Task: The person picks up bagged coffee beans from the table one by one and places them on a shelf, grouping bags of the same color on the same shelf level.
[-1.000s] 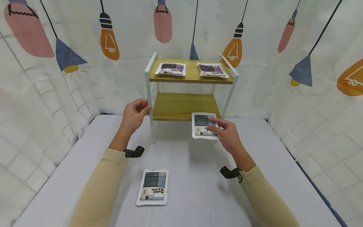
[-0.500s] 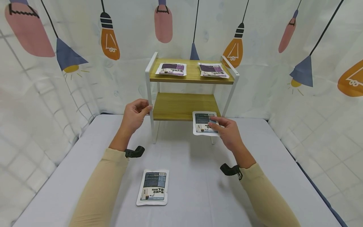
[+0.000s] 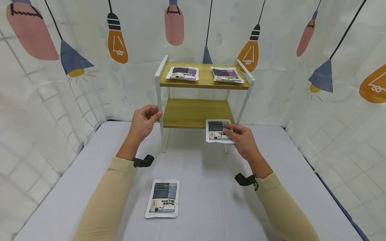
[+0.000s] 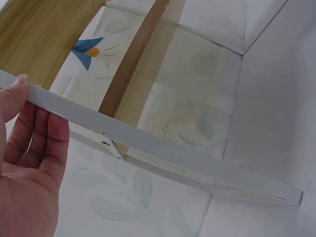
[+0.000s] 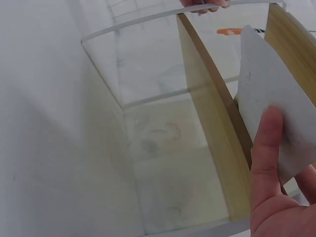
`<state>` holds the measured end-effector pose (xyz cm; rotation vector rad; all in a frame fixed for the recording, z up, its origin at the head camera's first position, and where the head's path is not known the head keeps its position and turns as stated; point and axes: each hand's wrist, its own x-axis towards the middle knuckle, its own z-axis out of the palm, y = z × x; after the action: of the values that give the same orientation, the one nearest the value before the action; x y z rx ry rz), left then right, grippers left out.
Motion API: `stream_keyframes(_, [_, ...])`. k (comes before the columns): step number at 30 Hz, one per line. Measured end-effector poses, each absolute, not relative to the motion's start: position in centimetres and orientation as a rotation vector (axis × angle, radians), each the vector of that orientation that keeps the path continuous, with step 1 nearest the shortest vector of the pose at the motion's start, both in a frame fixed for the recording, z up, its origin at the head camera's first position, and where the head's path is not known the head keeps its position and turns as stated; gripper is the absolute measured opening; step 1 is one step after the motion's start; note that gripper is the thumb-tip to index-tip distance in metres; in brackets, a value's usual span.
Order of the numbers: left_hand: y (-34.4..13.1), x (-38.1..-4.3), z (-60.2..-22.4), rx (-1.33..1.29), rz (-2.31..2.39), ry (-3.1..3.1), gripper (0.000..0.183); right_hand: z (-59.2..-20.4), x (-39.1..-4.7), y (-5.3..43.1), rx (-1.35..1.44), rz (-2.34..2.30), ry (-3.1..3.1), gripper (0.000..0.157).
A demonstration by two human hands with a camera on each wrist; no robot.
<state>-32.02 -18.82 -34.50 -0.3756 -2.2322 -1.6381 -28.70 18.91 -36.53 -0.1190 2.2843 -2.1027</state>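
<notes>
My left hand (image 3: 143, 122) pinches the white front left post (image 4: 163, 150) of a small two-tier shelf, thumb on one side and fingers on the other. A flat white pouch with a blue-grey printed label (image 3: 217, 131) is held between the thumb and fingers of my right hand (image 3: 243, 139). It overlaps the front right edge of the lower wooden board (image 3: 193, 112) in the head view. From the right wrist, the pouch's plain back (image 5: 269, 84) shows right at the board's edge, one finger lying along it. A similar pouch (image 3: 163, 199) lies on the table, nearer to me.
Purple-labelled pouches lie on the upper board (image 3: 205, 75), one pouch at left (image 3: 182, 74) and another pouch at right (image 3: 227, 74). White side rails edge the shelf. A white cloth covers the table (image 3: 199, 187), and a printed curtain (image 3: 135, 83) hangs close behind.
The pouch in my right hand has risen slightly and tipped flatter, its near edge now higher at the lower board. My left hand stays on the post.
</notes>
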Motion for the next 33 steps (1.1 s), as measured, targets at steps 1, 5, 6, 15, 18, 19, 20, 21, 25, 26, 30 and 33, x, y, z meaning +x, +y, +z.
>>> stream_keyframes(1, [-18.8, -32.0, -34.5, -0.372, -1.642, -2.232, 0.032, -36.5, -28.7, 18.9, -0.120, -2.105, 2.274, 0.046])
stream_keyframes(5, [-18.8, -32.1, -34.6, -0.364, -1.640, -2.233, 0.029, -36.6, -28.7, 19.0, -0.133, -2.100, 2.249, 0.049])
stream_keyframes(6, [-18.8, -32.1, -34.6, -0.365, -1.639, -2.233, 0.028, -36.6, -28.6, 19.0, -0.141, -2.095, 2.243, 0.050])
stream_keyframes(15, [-18.8, -32.2, -34.6, -0.380, -1.648, -2.233, 0.029, -36.4, -28.4, 19.7, -0.230, -2.078, 2.149, 0.058])
stream_keyframes(18, [-18.8, -32.2, -34.5, -0.392, -1.654, -2.230, 0.030, -36.3, -28.2, 19.8, -0.250, -2.075, 2.112, 0.062])
stream_keyframes(19, [-18.8, -32.2, -34.5, -0.397, -1.652, -2.231, 0.030, -36.2, -28.1, 19.9, -0.256, -2.067, 2.107, 0.064])
stream_keyframes(20, [-18.8, -32.2, -34.5, -0.400, -1.648, -2.232, 0.030, -36.2, -28.0, 19.9, -0.258, -2.060, 2.102, 0.065])
stream_keyframes(21, [-18.8, -32.2, -34.6, -0.399, -1.649, -2.232, 0.030, -36.1, -28.0, 19.9, -0.256, -2.055, 2.096, 0.066])
stream_keyframes(25, [-18.8, -32.2, -34.6, -0.390, -1.655, -2.226, 0.031, -36.0, -27.8, 19.9, -0.245, -2.033, 2.093, 0.069])
stream_keyframes(26, [-18.8, -32.1, -34.6, -0.385, -1.657, -2.226, 0.031, -35.9, -27.8, 19.9, -0.239, -2.032, 2.092, 0.070])
stream_keyframes(30, [-18.8, -32.1, -34.6, -0.379, -1.657, -2.225, 0.032, -35.8, -27.8, 19.9, -0.240, -2.022, 2.083, 0.073])
stream_keyframes(33, [-18.8, -32.0, -34.6, -0.377, -1.655, -2.228, 0.033, -35.8, -27.8, 19.8, -0.259, -2.016, 2.071, 0.075])
